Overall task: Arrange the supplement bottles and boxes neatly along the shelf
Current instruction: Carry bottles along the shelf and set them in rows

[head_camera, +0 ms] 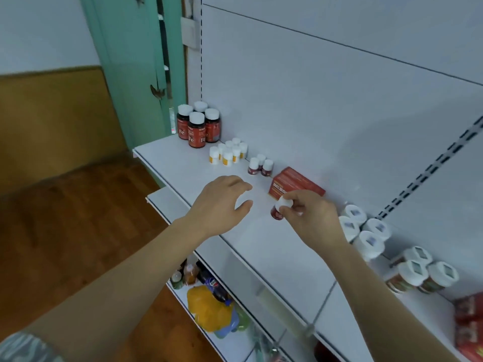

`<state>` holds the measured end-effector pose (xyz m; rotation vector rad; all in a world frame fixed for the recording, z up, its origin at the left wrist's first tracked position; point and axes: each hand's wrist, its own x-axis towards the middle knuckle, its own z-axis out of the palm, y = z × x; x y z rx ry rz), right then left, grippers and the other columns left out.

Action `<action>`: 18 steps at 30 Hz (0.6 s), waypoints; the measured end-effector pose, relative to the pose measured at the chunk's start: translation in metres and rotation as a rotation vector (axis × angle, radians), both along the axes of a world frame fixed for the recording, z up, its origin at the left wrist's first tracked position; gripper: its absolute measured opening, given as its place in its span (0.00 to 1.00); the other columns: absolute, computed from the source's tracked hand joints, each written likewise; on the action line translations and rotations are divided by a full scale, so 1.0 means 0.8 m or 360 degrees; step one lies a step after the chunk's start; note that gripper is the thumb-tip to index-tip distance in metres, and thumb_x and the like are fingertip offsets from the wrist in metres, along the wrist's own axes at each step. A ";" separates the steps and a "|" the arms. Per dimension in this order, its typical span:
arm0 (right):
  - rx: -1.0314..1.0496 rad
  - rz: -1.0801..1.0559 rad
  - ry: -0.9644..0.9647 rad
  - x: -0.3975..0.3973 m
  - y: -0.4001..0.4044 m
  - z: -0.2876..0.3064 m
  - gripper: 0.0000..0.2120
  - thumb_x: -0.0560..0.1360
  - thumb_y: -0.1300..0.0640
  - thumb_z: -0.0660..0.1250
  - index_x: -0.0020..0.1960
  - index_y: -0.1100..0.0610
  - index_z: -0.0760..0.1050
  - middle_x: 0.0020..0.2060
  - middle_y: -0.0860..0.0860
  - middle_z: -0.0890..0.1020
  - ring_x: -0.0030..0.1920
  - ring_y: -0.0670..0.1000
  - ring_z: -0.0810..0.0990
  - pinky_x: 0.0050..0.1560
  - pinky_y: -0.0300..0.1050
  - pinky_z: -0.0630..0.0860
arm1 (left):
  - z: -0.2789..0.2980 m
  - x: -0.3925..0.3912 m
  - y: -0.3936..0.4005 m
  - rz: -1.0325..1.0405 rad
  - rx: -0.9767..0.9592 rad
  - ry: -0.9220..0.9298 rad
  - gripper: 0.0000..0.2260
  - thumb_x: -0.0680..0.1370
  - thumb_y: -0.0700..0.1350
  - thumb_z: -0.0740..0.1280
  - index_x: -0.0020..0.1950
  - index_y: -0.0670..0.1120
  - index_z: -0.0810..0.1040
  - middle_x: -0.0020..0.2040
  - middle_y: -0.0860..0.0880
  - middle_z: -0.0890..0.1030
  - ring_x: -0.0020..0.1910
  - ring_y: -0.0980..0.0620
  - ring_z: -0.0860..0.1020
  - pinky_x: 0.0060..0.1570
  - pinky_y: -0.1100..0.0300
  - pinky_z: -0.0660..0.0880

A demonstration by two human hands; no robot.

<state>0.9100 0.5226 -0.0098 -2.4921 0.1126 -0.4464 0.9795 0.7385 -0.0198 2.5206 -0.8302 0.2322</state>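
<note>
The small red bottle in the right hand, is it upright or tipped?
Tipped: small red bottle leans, white cap toward the right hand pinching it.

the right hand (311,212) covers most of the small red bottle (277,212). the red boxes (469,325) are cut off by the right edge. labels on the 3 small bottles (260,166) are too small to read.

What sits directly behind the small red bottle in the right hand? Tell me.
The red box lies behind the small red bottle, against the shelf's back panel. The right hand covers the box's near right corner.
</note>
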 end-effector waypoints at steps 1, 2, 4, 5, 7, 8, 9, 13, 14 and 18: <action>-0.0019 -0.0034 0.0031 0.014 0.013 -0.001 0.11 0.73 0.56 0.73 0.55 0.53 0.81 0.46 0.45 0.83 0.45 0.45 0.81 0.51 0.34 0.75 | 0.000 0.017 0.011 -0.0045 0.0020 0.0009 0.18 0.80 0.53 0.63 0.69 0.49 0.74 0.64 0.51 0.76 0.65 0.49 0.72 0.64 0.56 0.69; -0.0041 -0.0063 0.0067 0.026 0.025 0.000 0.12 0.74 0.55 0.73 0.56 0.52 0.80 0.46 0.46 0.83 0.46 0.46 0.81 0.52 0.38 0.76 | 0.001 0.033 0.020 -0.0091 0.0045 0.0014 0.18 0.80 0.53 0.63 0.69 0.49 0.74 0.64 0.51 0.76 0.64 0.49 0.72 0.64 0.55 0.69; -0.0044 -0.0144 0.0106 0.053 0.046 0.001 0.13 0.74 0.54 0.72 0.58 0.52 0.80 0.47 0.48 0.83 0.48 0.47 0.81 0.54 0.41 0.76 | 0.002 0.066 0.037 -0.0179 0.0082 -0.0005 0.19 0.80 0.53 0.63 0.68 0.48 0.75 0.63 0.51 0.77 0.63 0.49 0.72 0.63 0.54 0.70; -0.0027 -0.0186 0.0124 0.066 0.054 0.002 0.13 0.75 0.54 0.71 0.58 0.52 0.80 0.47 0.48 0.83 0.49 0.48 0.81 0.54 0.41 0.76 | 0.002 0.081 0.043 -0.0207 0.0085 -0.0016 0.18 0.80 0.53 0.63 0.68 0.48 0.75 0.63 0.51 0.77 0.63 0.48 0.73 0.62 0.53 0.71; -0.0047 -0.0265 0.0180 0.091 0.063 -0.003 0.13 0.75 0.55 0.71 0.59 0.52 0.80 0.49 0.48 0.83 0.50 0.48 0.81 0.54 0.40 0.74 | 0.003 0.110 0.052 -0.0256 0.0076 -0.0036 0.18 0.79 0.53 0.64 0.67 0.47 0.76 0.62 0.50 0.78 0.61 0.48 0.74 0.60 0.53 0.72; -0.0089 -0.0296 0.0192 0.103 0.065 -0.006 0.12 0.74 0.54 0.71 0.58 0.51 0.81 0.48 0.48 0.83 0.50 0.49 0.80 0.53 0.41 0.73 | 0.002 0.123 0.054 -0.0284 0.0071 -0.0041 0.18 0.79 0.53 0.64 0.66 0.47 0.76 0.61 0.50 0.78 0.60 0.48 0.74 0.59 0.53 0.72; -0.0148 -0.0320 0.0173 0.115 0.066 -0.010 0.11 0.74 0.54 0.72 0.56 0.50 0.82 0.47 0.48 0.83 0.50 0.51 0.80 0.51 0.41 0.73 | 0.002 0.136 0.054 -0.0311 0.0069 -0.0044 0.18 0.79 0.53 0.64 0.66 0.47 0.76 0.61 0.50 0.78 0.60 0.48 0.74 0.58 0.53 0.73; -0.0355 -0.0368 -0.0017 0.159 0.058 -0.030 0.02 0.69 0.61 0.74 0.41 0.55 0.83 0.35 0.52 0.80 0.42 0.57 0.77 0.44 0.47 0.73 | -0.005 0.191 0.045 -0.0404 0.0074 -0.0052 0.17 0.79 0.53 0.64 0.64 0.48 0.77 0.59 0.50 0.79 0.59 0.48 0.75 0.56 0.52 0.73; -0.0398 -0.0370 -0.0046 0.170 0.055 -0.035 0.03 0.68 0.62 0.74 0.38 0.55 0.81 0.32 0.51 0.78 0.40 0.58 0.76 0.43 0.50 0.74 | -0.007 0.202 0.040 -0.0411 0.0078 -0.0055 0.17 0.79 0.53 0.64 0.64 0.48 0.77 0.59 0.50 0.79 0.58 0.48 0.75 0.56 0.52 0.73; -0.0469 -0.0430 -0.0101 0.205 0.042 -0.059 0.06 0.65 0.62 0.75 0.37 0.54 0.80 0.33 0.49 0.79 0.43 0.58 0.78 0.46 0.54 0.76 | -0.016 0.239 0.021 -0.0479 0.0059 -0.0026 0.15 0.78 0.53 0.64 0.62 0.48 0.78 0.57 0.50 0.79 0.56 0.47 0.75 0.53 0.52 0.73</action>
